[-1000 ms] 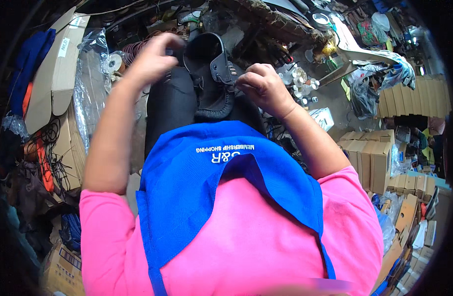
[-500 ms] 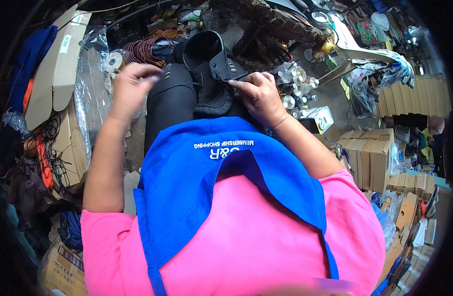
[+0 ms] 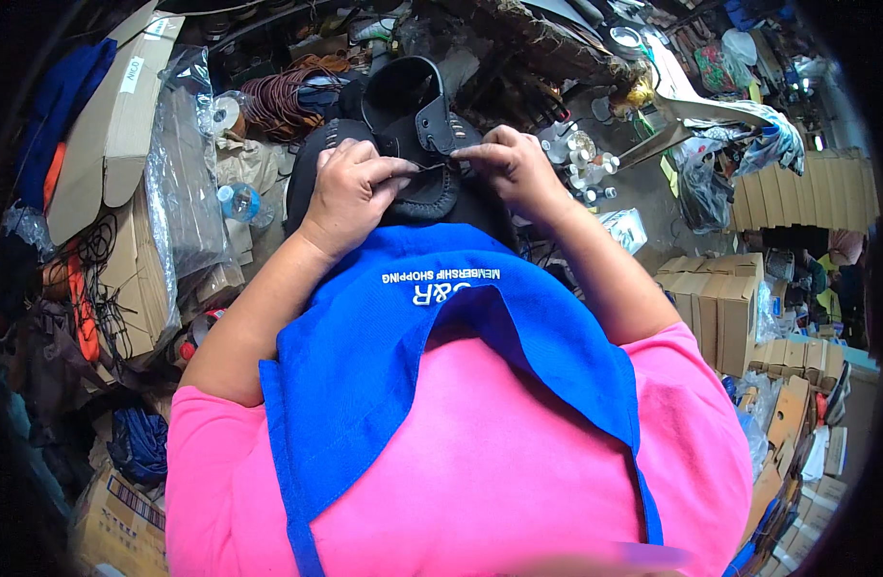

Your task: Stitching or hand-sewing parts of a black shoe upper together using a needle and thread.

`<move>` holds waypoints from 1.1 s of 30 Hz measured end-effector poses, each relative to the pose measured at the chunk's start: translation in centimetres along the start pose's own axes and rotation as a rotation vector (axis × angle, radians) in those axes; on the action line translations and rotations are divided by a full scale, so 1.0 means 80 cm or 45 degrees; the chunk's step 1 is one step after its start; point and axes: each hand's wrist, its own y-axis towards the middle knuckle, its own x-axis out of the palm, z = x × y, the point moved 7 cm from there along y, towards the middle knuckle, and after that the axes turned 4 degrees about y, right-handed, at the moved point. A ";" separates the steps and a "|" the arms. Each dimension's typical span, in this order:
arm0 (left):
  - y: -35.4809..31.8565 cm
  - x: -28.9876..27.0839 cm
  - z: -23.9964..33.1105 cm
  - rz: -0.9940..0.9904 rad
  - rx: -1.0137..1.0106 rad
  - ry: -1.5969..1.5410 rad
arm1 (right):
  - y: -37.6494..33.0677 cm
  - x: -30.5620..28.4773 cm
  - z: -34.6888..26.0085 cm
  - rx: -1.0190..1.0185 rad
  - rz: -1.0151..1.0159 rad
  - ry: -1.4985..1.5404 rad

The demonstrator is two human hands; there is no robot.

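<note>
A black leather shoe (image 3: 430, 206) with thick stitching round its toe rests on my lap, its opening at the far end. A flap with lace holes (image 3: 432, 123) folds over its front. My left hand (image 3: 357, 185) is closed in a pinch at the left of the shoe, on a thin dark lace (image 3: 428, 167) running toward the flap. My right hand (image 3: 512, 165) is closed at the right, thumb and forefinger together beside the flap's lower corner. What those fingertips hold is too small to make out. Both hands are just above the toe.
A blue apron (image 3: 355, 288) covers my lap. To the left are a large cardboard sheet (image 3: 124, 125), a plastic bottle (image 3: 239, 202) and coiled brown cord (image 3: 286, 99). Small bottles (image 3: 581, 159) stand to the right, with cardboard boxes (image 3: 716, 308) farther right.
My left hand has moved right, from apart at the left to the front of the shoe, and now pinches the lace. My right hand has stayed near the flap.
</note>
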 end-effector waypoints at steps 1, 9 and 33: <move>0.003 0.000 -0.001 0.000 0.000 0.000 | 0.003 0.007 0.012 0.115 -0.131 0.193; 0.012 0.013 -0.022 -0.020 -0.042 0.123 | 0.033 0.010 0.025 0.232 -0.411 0.536; 0.013 0.021 -0.030 -0.116 -0.156 0.093 | 0.034 0.009 0.025 0.250 -0.448 0.606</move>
